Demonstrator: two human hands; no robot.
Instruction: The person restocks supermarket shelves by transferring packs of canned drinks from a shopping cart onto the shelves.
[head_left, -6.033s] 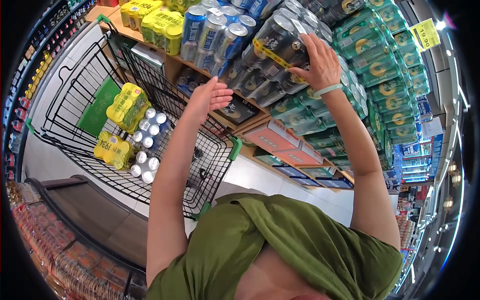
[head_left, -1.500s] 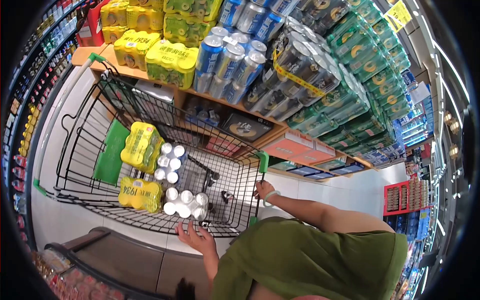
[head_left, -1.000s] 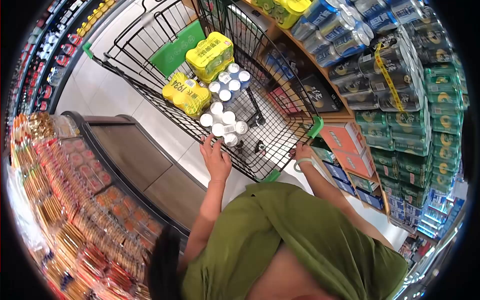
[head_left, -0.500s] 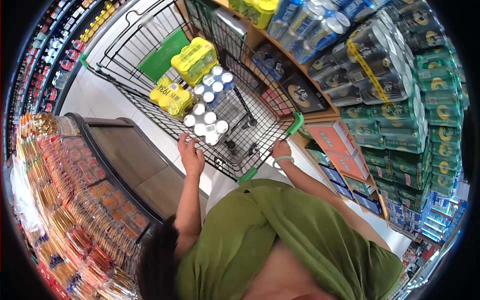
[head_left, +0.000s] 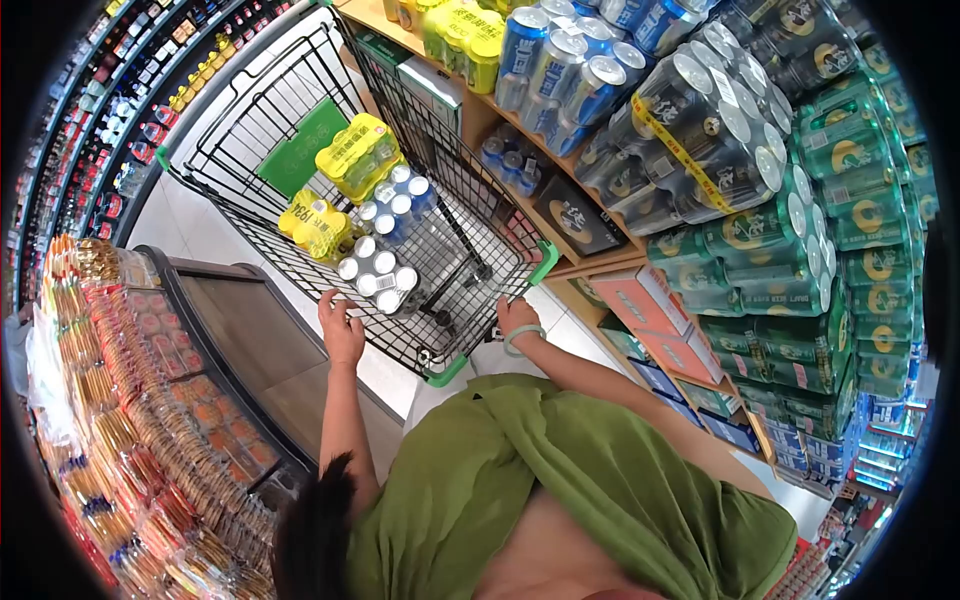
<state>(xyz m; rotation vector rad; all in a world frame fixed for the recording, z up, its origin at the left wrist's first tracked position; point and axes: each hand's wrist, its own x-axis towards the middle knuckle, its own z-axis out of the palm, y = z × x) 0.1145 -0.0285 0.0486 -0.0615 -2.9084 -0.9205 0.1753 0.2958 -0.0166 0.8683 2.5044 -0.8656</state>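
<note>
A black wire shopping cart (head_left: 440,172) with green corners stands in front of me. My left hand (head_left: 342,328) is at its near left rim, fingers spread and bent, beside the wires. My right hand (head_left: 517,318), with a pale bangle at the wrist, is closed round the cart's near end rim by the green corner. In the basket lie a yellow can pack (head_left: 357,157), a second yellow pack (head_left: 316,226), a blue-sided pack with silver tops (head_left: 398,205) and a silver-topped pack (head_left: 379,278).
Wooden shelving (head_left: 590,262) on the right bears blue cans (head_left: 560,75), black can packs (head_left: 690,140), green can packs (head_left: 770,250) and orange boxes (head_left: 655,320). Packaged snacks (head_left: 150,420) and a dark-edged brown counter (head_left: 250,320) are at the left. Bottle shelves (head_left: 130,130) curve behind.
Both hands have come down from the black can pack on the shelf to the cart's rim. Since half a second ago, the cart and both hands have shifted slightly left in view.
</note>
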